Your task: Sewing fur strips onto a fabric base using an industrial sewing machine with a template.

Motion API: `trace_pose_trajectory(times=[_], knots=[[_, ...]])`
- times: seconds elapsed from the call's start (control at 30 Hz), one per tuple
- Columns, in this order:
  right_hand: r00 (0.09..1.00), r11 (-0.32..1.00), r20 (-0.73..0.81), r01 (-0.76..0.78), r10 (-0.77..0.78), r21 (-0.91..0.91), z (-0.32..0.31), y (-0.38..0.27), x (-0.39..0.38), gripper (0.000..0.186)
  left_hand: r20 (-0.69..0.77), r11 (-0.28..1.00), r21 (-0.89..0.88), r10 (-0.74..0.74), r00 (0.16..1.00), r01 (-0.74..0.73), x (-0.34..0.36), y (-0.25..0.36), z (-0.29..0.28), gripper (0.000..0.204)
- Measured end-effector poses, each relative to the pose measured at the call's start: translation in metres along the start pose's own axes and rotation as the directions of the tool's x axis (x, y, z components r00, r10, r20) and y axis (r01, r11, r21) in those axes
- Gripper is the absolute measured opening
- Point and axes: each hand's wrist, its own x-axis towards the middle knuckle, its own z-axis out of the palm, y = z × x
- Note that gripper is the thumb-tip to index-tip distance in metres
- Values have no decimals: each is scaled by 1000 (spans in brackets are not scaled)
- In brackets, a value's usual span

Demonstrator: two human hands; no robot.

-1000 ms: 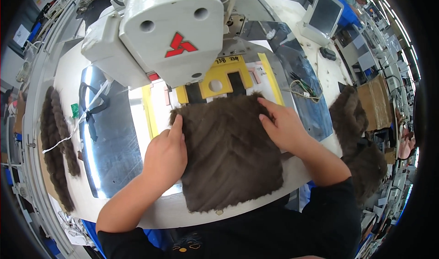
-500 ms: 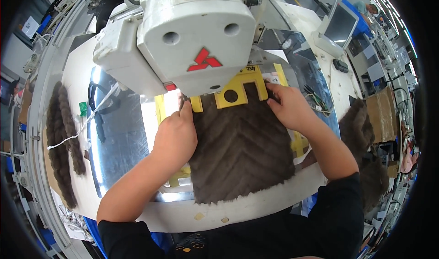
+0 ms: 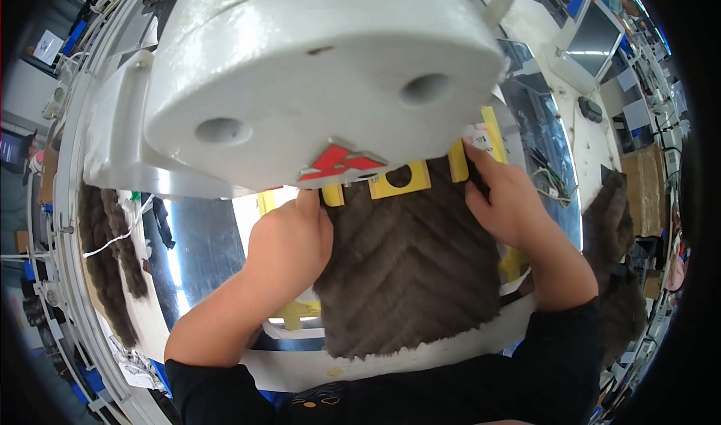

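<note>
A dark brown fur piece [image 3: 409,275] with chevron-like ridges lies flat under the sewing machine's white head [image 3: 323,94]. A yellow clamp plate [image 3: 402,188] with a round hole rests on its far edge. My left hand [image 3: 289,237] is closed at the fur's far left corner, beside one arm of the plate; its fingertips are partly hidden under the machine head. At the far right corner my right hand [image 3: 511,200] holds the fur's edge, thumb and forefinger next to the plate's right arm. Much of the plate is hidden by the machine.
Strips of brown fur [image 3: 105,260] and a white cord [image 3: 124,233] lie at the left. More brown fur [image 3: 610,230] hangs at the right. A monitor [image 3: 593,38] and a small black device [image 3: 589,110] stand on the white tabletop at the far right. Threads lie near my right hand.
The view has shifted closer to the machine head, which now looks larger and covers more of the yellow plate. Both hands stay at the fur's far corners.
</note>
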Motion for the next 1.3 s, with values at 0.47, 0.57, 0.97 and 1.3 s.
trace_pose_trajectory(times=[0.47, 0.57, 0.97, 1.3], knots=[[991, 996, -104, 75, -80, -48, 12, 6, -5, 42, -236, 958, 138, 280, 931, -253, -7, -17, 24, 29], [995, 998, -84, 40, -44, -48, 10, 7, -7, 41, -243, 947, 132, 319, 916, -294, -1, -16, 28, 28], [993, 991, -60, 100, -105, -88, 16, 18, -6, 23, -128, 976, 121, 196, 972, -181, -6, -15, 18, 35], [1000, 999, 6, 24, -24, -31, 12, 14, -1, 32, -170, 975, 106, 210, 963, -194, -7, -14, 15, 38]])
